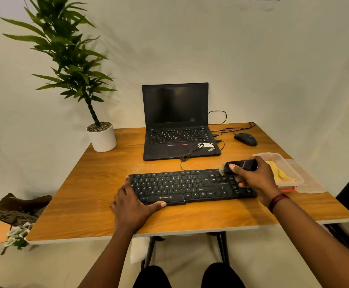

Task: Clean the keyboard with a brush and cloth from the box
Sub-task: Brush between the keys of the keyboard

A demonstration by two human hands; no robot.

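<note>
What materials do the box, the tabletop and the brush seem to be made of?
Box: clear plastic, since the yellow cloth shows through its wall.
Tabletop: wood or wood-look laminate, glossy, with visible grain.
Brush: dark plastic body, probably; pale bristles at its tip.

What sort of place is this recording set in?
Probably a home or small-office workstation: a wooden desk carries an open ThinkPad laptop, a wired mouse, a Zebronics keyboard and a potted plant.
</note>
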